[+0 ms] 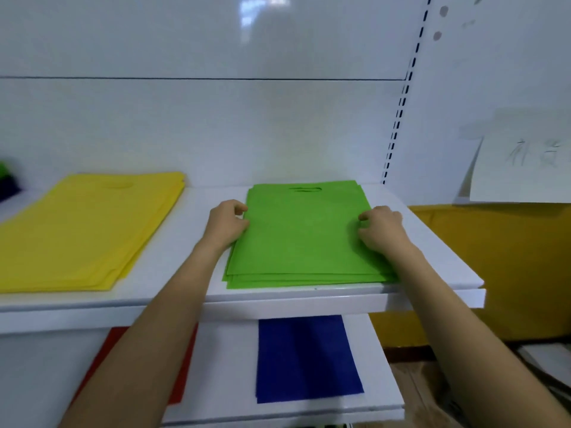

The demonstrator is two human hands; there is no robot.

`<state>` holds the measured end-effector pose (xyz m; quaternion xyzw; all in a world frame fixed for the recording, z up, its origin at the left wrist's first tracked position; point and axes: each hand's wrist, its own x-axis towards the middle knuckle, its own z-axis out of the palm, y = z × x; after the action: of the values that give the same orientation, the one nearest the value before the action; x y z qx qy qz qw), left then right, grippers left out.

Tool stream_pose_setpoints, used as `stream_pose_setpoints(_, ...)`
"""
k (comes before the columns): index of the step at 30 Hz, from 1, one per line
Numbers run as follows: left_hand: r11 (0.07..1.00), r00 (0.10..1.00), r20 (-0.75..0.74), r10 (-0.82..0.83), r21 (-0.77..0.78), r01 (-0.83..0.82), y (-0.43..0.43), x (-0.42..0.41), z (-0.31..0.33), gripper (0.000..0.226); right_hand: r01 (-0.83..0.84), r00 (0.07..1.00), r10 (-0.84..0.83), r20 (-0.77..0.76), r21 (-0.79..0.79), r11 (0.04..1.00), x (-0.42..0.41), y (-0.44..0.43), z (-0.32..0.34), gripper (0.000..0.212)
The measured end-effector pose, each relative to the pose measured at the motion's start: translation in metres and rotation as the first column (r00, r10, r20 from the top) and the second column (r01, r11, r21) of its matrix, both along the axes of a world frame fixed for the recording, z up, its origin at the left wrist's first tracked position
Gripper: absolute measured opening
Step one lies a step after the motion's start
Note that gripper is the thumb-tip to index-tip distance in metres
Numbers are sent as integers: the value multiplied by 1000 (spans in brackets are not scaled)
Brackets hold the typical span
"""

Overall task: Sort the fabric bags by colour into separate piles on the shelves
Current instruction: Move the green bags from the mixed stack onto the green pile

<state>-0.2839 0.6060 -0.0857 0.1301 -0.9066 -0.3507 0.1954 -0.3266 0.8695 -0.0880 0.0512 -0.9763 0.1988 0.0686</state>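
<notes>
Both hands are on the green pile (302, 233) of fabric bags, set apart at its two sides. The left hand (227, 223) sits at the pile's left edge with fingers curled and thumb touching the fabric. The right hand (381, 227) rests on the top bag near the right edge, fingers curled under. Whether either hand actually pinches a bag or only touches it, I cannot tell. The green pile lies flat on the right part of the upper shelf (191, 273), its cut-out handle at the far end and its near edges slightly fanned. To the left on the same shelf, well apart, lies a yellow pile (86, 230) of bags. On the lower shelf (228, 366), blue bags (306, 359) lie below the green pile, and red bags (106, 350) lie to their left, partly hidden by the left forearm. At the right, a white sheet of paper (522, 168) with handwriting hangs above a yellow-brown box (494, 267).
</notes>
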Motion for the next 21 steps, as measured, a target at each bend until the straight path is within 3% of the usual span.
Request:
stream_pose_setpoints(4,999,998,-55,8,-39,-11,0,9,7,32,-34,993,26,-111,-69,997,8,1,10,44)
stream_pose_setpoints(7,999,983,-183,13,-44,-21,-5,24,16,31,-224,945,176,-275,-152,963,21,-17,21,40)
stream_pose_setpoints(14,993,894,-448,-18,-112,-36,-35,112,22,29,-680,712,548,-439,-235,695,100,-106,18,43)
stream_pose_setpoints(18,992,858,-508,79,-49,-120,-73,193,2,34,-802,589,658,-470,-238,548,164,-163,6,43)
stream_pose_setpoints(21,978,860,-471,198,29,-209,-112,259,-19,31,-848,530,726,-438,-258,464,216,-205,-6,42)
